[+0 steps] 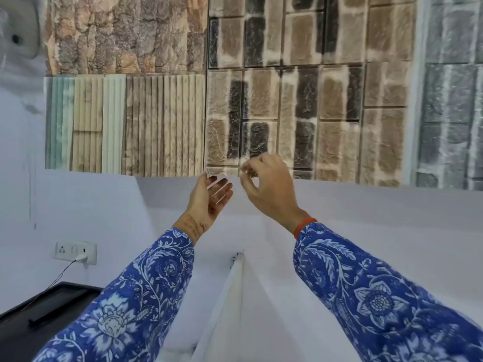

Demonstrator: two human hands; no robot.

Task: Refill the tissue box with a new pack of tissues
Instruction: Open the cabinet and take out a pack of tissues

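No tissue box or tissue pack is in view. Both arms, in blue floral sleeves, are raised in front of a white wall. My left hand (212,195) is held up with the palm turned right and the fingers apart, nothing clearly in it. Close to its right, my right hand (268,186) has fingers and thumb curled into a pinch. A faint pale blur lies between the two hands; I cannot tell whether it is a thin film or motion blur.
Textured stone and brick sample panels (261,100) cover the wall above the hands. A white panel edge (236,283) rises between my forearms. A black surface (31,320) lies at lower left under a wall socket (75,250) with a white plug and cable.
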